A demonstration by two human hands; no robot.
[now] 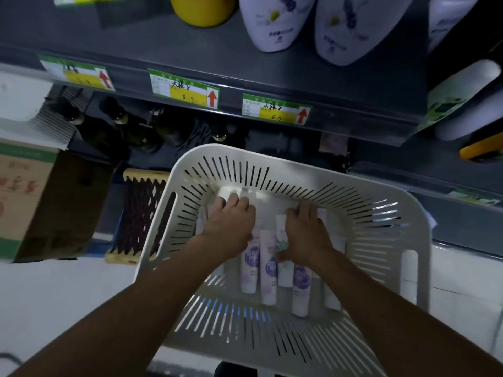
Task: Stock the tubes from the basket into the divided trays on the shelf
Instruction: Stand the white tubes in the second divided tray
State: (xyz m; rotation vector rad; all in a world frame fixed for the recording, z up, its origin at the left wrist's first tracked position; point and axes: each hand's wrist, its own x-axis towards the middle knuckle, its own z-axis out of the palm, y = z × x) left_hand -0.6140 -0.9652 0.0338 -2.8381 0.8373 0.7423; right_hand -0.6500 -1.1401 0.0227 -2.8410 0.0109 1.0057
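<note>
A white slotted basket (381,240) stands in front of the shelf. Several white tubes with purple labels (268,270) lie side by side on its floor. Both my hands are down inside it. My left hand (230,223) lies on the tubes at the far left, fingers bent over their upper ends. My right hand (304,229) covers a tube with a green print (281,240), fingers curled at its top. Whether either hand has a firm hold is unclear. No divided trays can be made out in this view.
The grey shelf edge (245,85) with green and yellow price tags runs above the basket. White bottles (275,23) and a yellow jar (202,9) stand on it. A cardboard box (24,197) and a yellow crate (136,213) sit at the left on the floor.
</note>
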